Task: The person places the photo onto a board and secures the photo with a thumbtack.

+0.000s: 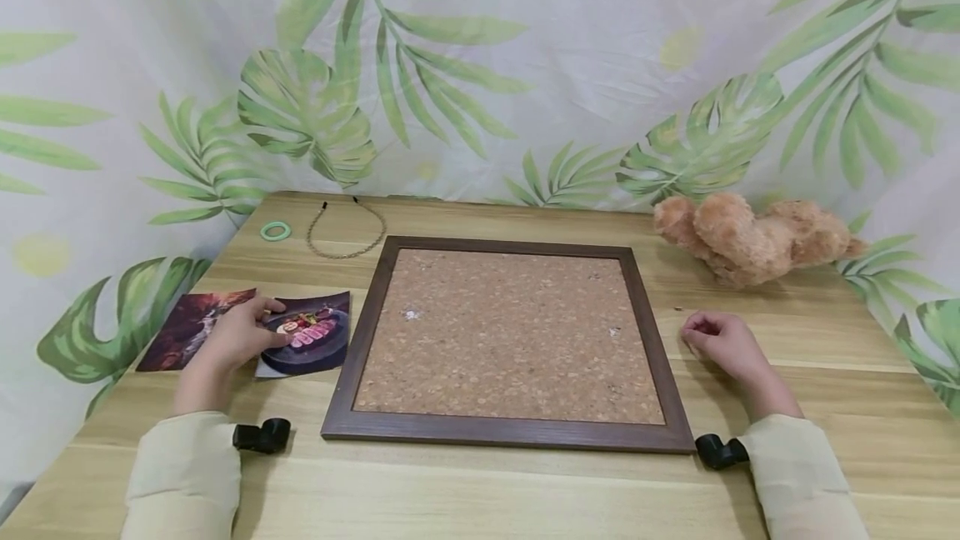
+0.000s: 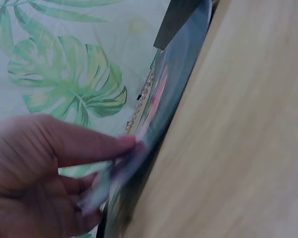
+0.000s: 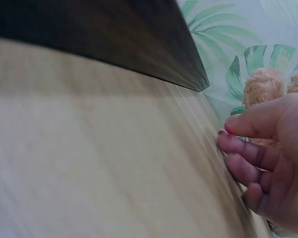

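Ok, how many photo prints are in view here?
2. The food print is pinched in the left hand, left of the cork board; the dark reddish print lies farther left, partly hidden by that hand. Any stacked beneath would not show.

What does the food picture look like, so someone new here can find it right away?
Find the big brown-framed cork board on the table. Just left of it is the food photo, its left side pinched by the left hand. It shows pink slices on a dark round plate, while the other photo, farther left, is mostly dark red.
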{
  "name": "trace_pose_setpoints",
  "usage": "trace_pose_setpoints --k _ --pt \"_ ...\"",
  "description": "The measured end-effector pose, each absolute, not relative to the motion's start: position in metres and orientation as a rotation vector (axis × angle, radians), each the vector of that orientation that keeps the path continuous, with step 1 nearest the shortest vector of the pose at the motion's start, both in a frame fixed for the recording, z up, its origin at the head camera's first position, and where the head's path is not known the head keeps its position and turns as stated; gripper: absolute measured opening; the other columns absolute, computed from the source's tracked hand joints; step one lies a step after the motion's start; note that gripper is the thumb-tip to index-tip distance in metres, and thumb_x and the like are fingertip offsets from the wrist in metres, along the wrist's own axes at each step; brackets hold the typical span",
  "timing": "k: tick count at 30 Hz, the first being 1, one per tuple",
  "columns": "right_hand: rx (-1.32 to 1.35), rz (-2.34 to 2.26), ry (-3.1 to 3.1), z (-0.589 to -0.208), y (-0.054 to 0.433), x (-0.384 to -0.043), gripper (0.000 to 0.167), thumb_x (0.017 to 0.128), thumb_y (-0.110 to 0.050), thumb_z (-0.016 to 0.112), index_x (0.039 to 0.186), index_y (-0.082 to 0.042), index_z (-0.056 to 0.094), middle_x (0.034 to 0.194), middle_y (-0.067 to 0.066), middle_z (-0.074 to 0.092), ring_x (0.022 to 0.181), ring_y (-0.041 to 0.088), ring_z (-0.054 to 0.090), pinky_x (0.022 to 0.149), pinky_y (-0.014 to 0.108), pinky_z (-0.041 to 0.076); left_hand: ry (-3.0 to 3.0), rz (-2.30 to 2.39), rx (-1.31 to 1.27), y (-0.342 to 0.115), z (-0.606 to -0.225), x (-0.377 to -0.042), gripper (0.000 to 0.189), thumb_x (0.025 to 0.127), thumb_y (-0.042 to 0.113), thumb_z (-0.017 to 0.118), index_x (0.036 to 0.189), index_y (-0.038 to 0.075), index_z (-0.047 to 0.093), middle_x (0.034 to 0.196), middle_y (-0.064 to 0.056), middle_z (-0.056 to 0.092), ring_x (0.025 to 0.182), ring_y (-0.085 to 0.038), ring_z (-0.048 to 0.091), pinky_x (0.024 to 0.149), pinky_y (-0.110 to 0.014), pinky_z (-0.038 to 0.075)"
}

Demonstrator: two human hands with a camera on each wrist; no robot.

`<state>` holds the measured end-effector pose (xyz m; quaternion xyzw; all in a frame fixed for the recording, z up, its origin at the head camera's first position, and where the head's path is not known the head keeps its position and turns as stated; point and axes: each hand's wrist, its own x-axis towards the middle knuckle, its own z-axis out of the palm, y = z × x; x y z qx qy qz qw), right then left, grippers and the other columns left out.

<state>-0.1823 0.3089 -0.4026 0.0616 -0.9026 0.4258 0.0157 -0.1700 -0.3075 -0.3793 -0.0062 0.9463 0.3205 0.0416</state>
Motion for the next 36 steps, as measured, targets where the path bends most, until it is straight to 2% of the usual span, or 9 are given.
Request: trace_pose_setpoints --k 5,10,14,16,19,23,26,28,36 --pt "0.102 1.566 -2.738 -0.399 0.307 -0.181 0.016 0.082 -0.003 0.055 0.088 0.012 0.053 0.069 0.012 0.058 0.055 0.012 0.052 0.047 0.026 0.043 2.814 1.139 0.009 -0.315 -0.377 -0.170 0.054 0.077 0.010 0.063 0.121 -0.010 0.040 0.090 -0.018 0.040 0.076 -0.026 0.038 0.061 -0.031 0.035" --pt "0.092 1.633 -2.753 -0.388 0.309 -0.177 0.028 0.086 -0.006 0.051 0.103 0.016 0.050 0.086 0.020 0.059 0.068 0.015 0.059 0.058 0.029 0.048 2.770 1.261 -0.047 -0.325 -0.367 -0.163 0.063 0.082 0.023 0.060 0.130 -0.006 0.032 0.113 -0.026 0.037 0.096 -0.030 0.037 0.068 -0.027 0.037" --pt "0.103 1.623 -2.781 -0.378 0.313 -0.176 0.037 0.087 -0.012 0.053 0.110 0.016 0.048 0.093 0.020 0.059 0.075 0.014 0.061 0.066 0.026 0.047 2.760 1.371 -0.122 -0.327 -0.355 -0.161 0.068 0.082 0.031 0.058 0.133 -0.002 0.028 0.118 -0.023 0.034 0.095 -0.023 0.035 0.067 -0.018 0.035" --pt "0.125 1.585 -2.792 -0.374 0.316 -0.178 0.038 0.086 -0.013 0.054 0.110 0.016 0.049 0.093 0.018 0.060 0.077 0.014 0.060 0.068 0.024 0.046 2.749 1.398 -0.135 -0.323 -0.348 -0.164 0.070 0.082 0.036 0.057 0.135 0.001 0.026 0.121 -0.021 0.032 0.095 -0.023 0.035 0.068 -0.021 0.036" --pt "0.153 1.514 -2.814 -0.369 0.319 -0.182 0.038 0.086 -0.013 0.054 0.109 0.016 0.050 0.090 0.017 0.062 0.077 0.015 0.060 0.069 0.023 0.045 2.686 1.473 -0.095 -0.310 -0.336 -0.171 0.071 0.082 0.037 0.056 0.136 0.005 0.023 0.129 -0.023 0.025 0.105 -0.030 0.033 0.081 -0.034 0.036" --pt "0.150 1.462 -2.855 -0.361 0.319 -0.188 0.038 0.087 -0.016 0.053 0.110 0.014 0.050 0.092 0.021 0.060 0.078 0.019 0.060 0.070 0.029 0.046 2.573 1.635 -0.016 -0.281 -0.326 -0.184 0.070 0.082 0.028 0.060 0.137 0.007 0.022 0.130 -0.022 0.025 0.109 -0.027 0.036 0.093 -0.046 0.025" --pt "0.149 1.446 -2.853 -0.353 0.318 -0.194 0.036 0.087 -0.014 0.052 0.110 0.014 0.050 0.092 0.023 0.059 0.077 0.020 0.060 0.070 0.033 0.046 2.497 1.737 0.033 -0.257 -0.325 -0.196 0.070 0.080 0.021 0.062 0.137 0.008 0.023 0.126 -0.017 0.029 0.097 -0.016 0.044 0.092 -0.041 0.028" --pt "0.160 1.420 -2.848 -0.346 0.317 -0.199 0.033 0.088 -0.012 0.051 0.108 0.014 0.052 0.090 0.021 0.060 0.076 0.018 0.060 0.068 0.032 0.047 2.445 1.793 0.059 -0.242 -0.326 -0.204 0.070 0.079 0.015 0.063 0.137 0.007 0.024 0.124 -0.016 0.031 0.093 -0.011 0.046 0.090 -0.037 0.031" --pt "0.169 1.385 -2.865 -0.322 0.305 -0.216 0.033 0.088 -0.019 0.052 0.107 0.008 0.054 0.088 0.009 0.061 0.074 0.005 0.057 0.064 0.021 0.046 2.281 1.901 0.241 -0.181 -0.330 -0.228 0.069 0.077 -0.005 0.058 0.136 0.004 0.023 0.121 -0.019 0.033 0.090 -0.014 0.045 0.075 -0.022 0.042"
